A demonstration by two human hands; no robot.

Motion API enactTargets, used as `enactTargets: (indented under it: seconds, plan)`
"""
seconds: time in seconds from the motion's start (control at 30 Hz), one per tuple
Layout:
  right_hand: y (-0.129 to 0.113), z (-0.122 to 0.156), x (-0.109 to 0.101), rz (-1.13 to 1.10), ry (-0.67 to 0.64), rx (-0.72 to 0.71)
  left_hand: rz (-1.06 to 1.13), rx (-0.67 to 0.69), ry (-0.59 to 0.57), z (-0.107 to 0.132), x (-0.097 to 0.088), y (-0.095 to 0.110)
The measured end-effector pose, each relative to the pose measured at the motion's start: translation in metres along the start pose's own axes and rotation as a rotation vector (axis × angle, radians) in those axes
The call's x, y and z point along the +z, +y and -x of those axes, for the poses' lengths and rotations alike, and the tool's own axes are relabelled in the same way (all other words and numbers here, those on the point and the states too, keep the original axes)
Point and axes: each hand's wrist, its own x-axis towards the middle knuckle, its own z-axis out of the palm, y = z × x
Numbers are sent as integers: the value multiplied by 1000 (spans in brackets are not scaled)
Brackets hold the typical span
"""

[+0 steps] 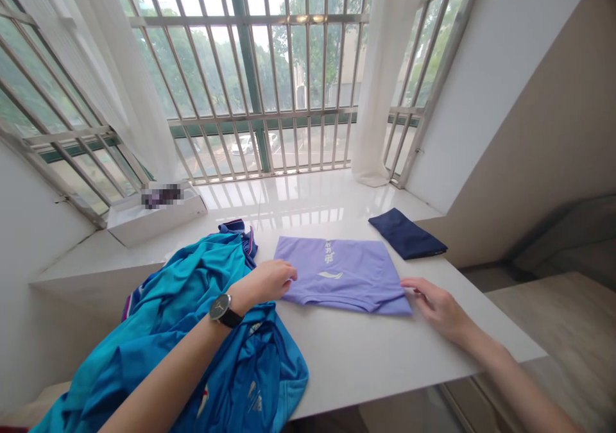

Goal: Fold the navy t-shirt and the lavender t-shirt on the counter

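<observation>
A folded lilac shirt [342, 272] with a white logo lies flat on the white window-sill counter [366, 356]. My left hand [269, 281], a black watch on its wrist, rests with curled fingers on the shirt's left edge. My right hand [436, 303] lies at the shirt's near right corner, fingers touching the fabric edge. Whether either hand pinches the cloth is hard to tell. A heap of turquoise and blue garments [192, 330] lies under my left forearm.
A folded navy cloth [408, 234] sits at the back right of the counter. A white box [156, 212] stands at the back left by the barred window [269, 80]. White curtains [380, 74] hang at the sides. The counter's edge drops off at the right.
</observation>
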Motion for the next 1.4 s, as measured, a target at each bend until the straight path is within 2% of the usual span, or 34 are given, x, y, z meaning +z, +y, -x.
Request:
enactTargets:
  seconds: [0.1, 0.17, 0.23, 0.33, 0.47, 0.57, 0.67, 0.73, 0.83, 0.97, 1.07, 1.13, 1.3, 1.4]
  plan:
    - [-4, 2, 6, -26, 207, 130, 48, 34, 85, -31, 4, 36]
    - [-9, 4, 12, -25, 264, 175, 86, 95, 118, -57, 13, 64]
    - [-15, 5, 16, -23, 251, 188, 98, 159, 131, -84, 26, 92]
    - [-22, 1, 19, -14, 230, 247, 84, 186, 131, -120, 48, 129]
    - [-20, -13, 20, -131, 203, 389, 21, 136, 134, -147, 71, 154]
    - [-12, -21, 24, -269, 270, 453, -34, 113, 179, -152, 79, 160]
    - [-4, -22, 29, -285, 347, 468, -57, 149, 220, -152, 84, 161]
    - [0, -20, 31, -296, 344, 452, -34, 136, 238, -151, 89, 160]
    - [0, -17, 31, -323, 332, 413, 67, 38, 297, -151, 97, 156]
    - [-9, -16, 31, -209, 312, 295, 196, -30, 402, -151, 106, 149]
    - [-20, -13, 34, -48, 243, 134, 221, -7, 427, -150, 108, 148]
    - [-25, -11, 36, 27, 249, 99, 214, 14, 447, -148, 108, 149]
    - [-32, -9, 43, 104, 329, 223, 154, 51, 505, -144, 107, 152]
    - [-34, -10, 46, 66, 346, 322, 132, 51, 538, -145, 105, 152]
